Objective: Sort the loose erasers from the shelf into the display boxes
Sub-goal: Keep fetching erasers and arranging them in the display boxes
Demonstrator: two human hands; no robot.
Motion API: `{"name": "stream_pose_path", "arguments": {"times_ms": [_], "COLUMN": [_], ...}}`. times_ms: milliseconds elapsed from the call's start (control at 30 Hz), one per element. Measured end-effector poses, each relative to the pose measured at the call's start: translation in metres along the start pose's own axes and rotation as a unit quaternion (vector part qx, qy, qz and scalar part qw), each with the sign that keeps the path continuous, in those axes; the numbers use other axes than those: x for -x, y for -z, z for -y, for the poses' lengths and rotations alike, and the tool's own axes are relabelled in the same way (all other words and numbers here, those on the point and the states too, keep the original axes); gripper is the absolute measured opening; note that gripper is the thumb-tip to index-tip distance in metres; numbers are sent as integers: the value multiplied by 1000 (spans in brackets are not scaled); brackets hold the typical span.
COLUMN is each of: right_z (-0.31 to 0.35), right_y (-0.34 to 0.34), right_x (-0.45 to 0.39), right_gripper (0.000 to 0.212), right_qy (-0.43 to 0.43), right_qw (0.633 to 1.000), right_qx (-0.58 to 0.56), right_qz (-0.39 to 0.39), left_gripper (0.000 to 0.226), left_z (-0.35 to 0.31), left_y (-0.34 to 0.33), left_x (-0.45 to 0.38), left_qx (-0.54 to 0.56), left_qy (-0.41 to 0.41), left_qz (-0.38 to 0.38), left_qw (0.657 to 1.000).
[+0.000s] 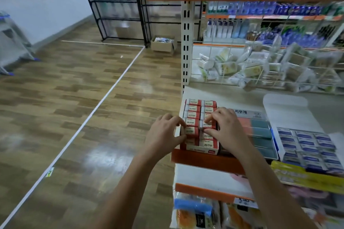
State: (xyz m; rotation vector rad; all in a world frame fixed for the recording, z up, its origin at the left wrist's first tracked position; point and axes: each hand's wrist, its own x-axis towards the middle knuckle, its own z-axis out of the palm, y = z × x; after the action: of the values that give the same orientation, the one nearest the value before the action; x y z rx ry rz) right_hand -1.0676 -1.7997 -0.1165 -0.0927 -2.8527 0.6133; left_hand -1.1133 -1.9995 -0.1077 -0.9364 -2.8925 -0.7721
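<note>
Both forearms reach forward; left hand (165, 132) and right hand (221, 126) pinch red erasers (192, 132) with curled fingers

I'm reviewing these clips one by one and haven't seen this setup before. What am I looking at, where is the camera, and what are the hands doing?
There is no robot here: a person wears a camera on the head, looking down at their own hands. They stand at a shop shelf. On it sit a red box filled with erasers and a blue box further right. The left hand and right hand each pinch a red eraser in the red box, apparently settling them into the rows.
</note>
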Motion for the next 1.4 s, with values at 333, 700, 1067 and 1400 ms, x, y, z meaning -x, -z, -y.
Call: {"name": "stream_pose_path", "arguments": {"times_ms": [333, 700, 1067, 1400], "right_z": [-1, -143, -346, -493], "right_y": [25, 153, 262, 317], "right_x": [14, 121, 293, 327], "right_gripper": [33, 35, 36, 43], "right_qy": [13, -109, -307, -365], "right_qw": [1000, 981, 935, 915], "right_qx": [-16, 143, 129, 125], "right_qz": [10, -74, -121, -119], "left_gripper": [35, 35, 31, 36], "left_z": [-22, -258, -497, -621], "left_y": [18, -92, -244, -347], "left_x": [-28, -76, -85, -152], "left_qx": [-65, -83, -27, -65], "left_qy": [-11, -254, -302, -325], "left_qz": [36, 53, 88, 125], "left_qw": [997, 962, 949, 935]}}
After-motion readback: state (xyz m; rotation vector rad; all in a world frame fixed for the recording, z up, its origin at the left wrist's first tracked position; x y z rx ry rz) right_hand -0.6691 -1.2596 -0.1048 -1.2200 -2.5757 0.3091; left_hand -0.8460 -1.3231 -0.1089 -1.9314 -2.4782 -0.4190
